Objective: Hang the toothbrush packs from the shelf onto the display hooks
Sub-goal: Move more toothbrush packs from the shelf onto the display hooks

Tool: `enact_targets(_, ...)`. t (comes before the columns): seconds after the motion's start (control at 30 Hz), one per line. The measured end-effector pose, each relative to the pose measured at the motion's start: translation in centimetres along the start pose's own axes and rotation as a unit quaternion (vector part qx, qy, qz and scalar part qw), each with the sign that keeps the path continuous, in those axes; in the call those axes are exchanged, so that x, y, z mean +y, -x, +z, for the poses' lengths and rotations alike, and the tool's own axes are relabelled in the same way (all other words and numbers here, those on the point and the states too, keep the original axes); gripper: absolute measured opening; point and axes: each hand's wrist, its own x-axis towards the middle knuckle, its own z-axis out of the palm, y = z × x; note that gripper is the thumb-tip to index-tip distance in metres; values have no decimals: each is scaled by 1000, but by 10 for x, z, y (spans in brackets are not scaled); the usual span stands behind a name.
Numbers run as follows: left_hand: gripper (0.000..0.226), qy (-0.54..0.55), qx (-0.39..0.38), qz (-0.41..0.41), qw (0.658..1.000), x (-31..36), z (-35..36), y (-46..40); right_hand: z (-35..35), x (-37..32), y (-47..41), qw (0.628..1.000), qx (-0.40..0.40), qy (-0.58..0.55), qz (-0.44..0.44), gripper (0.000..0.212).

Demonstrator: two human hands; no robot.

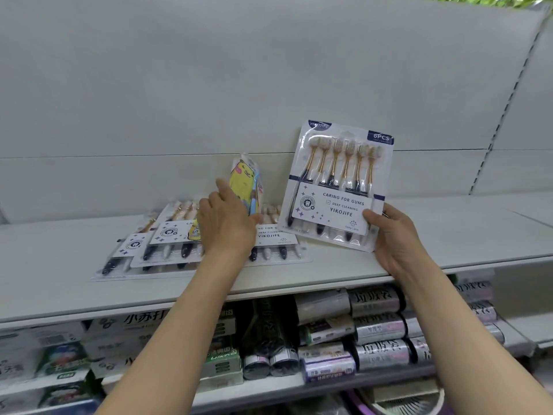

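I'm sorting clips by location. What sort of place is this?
Most likely a shop aisle: a white retail shelf with sealed toothbrush packs, and boxed goods and labelled rolls stocked tightly below.

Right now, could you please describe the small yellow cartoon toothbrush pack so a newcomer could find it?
On the pale grey shelf, look left of the big six-brush YIKOJIFE pack in the right hand. The narrow yellow cartoon pack stands upright, gripped by the left hand, unlike the flat packs lying beneath.
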Motion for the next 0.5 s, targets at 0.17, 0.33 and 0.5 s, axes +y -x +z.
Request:
enact_targets(0.17,48,30,31,-10,999,-2,-1,0,0,-2,1,1000,-3,-12,2,35)
enact_targets(0.33,35,142,56,-53,987,-5,-4,0,-1,-3,1,1000,-13,-23,14,31)
enact_targets(0.5,31,283,90,-77,952,-7,-16,10,-1,-4,4,999,-28,-38,15,30)
